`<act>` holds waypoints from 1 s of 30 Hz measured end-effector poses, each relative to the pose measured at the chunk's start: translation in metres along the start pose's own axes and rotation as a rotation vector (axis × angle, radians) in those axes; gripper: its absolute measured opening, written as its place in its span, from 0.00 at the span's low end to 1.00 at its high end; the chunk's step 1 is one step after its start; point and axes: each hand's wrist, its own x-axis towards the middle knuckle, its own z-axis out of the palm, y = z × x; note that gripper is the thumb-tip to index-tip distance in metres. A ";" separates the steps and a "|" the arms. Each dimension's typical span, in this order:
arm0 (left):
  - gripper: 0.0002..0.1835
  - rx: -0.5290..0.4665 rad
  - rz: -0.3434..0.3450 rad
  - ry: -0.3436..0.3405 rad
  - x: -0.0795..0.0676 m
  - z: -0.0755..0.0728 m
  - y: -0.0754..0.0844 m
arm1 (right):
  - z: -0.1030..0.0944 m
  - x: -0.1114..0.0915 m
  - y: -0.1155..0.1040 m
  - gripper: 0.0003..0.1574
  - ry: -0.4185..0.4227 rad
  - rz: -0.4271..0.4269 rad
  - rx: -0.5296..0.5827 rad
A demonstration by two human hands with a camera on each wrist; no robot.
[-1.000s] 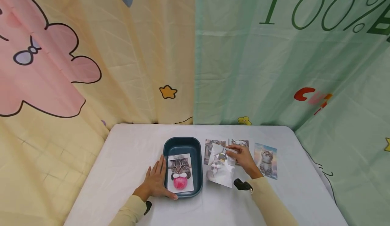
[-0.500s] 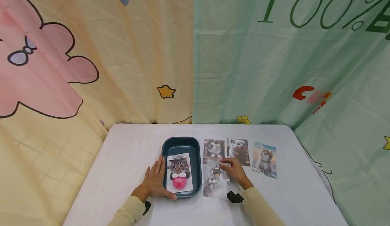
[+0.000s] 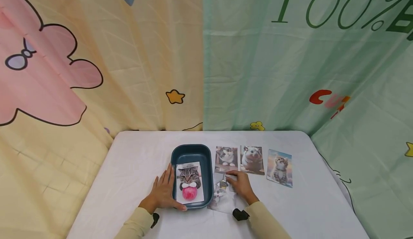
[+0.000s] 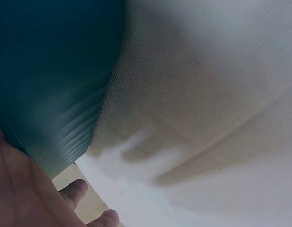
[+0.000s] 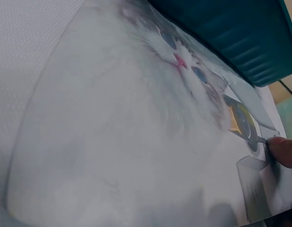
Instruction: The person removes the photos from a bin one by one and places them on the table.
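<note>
Beside the blue tray [image 3: 191, 156], the right hand [image 3: 242, 186] pinches a white-cat picture [image 3: 222, 201]; the left hand [image 3: 162, 195], straight-fingered, touches the tray

From above the table's near side, the head view [image 3: 129, 163] faces forward and down, reaching the far printed curtains [image 3: 155, 60]. Both wrist views sit close and low; all three share the dark teal tray [image 3: 190, 158], the right one across a white-cat photo [image 5: 117, 118].

Right hand [image 3: 242, 186] and white cat picture [image 3: 222, 201] moved left, now beside tray [image 3: 193, 157]; hamster picture [image 3: 252, 159] uncovered.
</note>
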 end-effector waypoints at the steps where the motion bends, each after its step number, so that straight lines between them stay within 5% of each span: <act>1: 0.82 0.001 0.000 0.001 0.000 0.000 0.000 | 0.000 0.000 0.000 0.10 0.008 -0.003 0.000; 19: 0.82 -0.004 0.010 0.007 0.001 0.000 -0.002 | -0.026 0.023 -0.037 0.11 0.049 -0.058 0.056; 30: 0.83 -0.003 0.005 0.021 0.000 0.003 -0.002 | -0.008 0.047 -0.071 0.10 -0.040 -0.060 0.122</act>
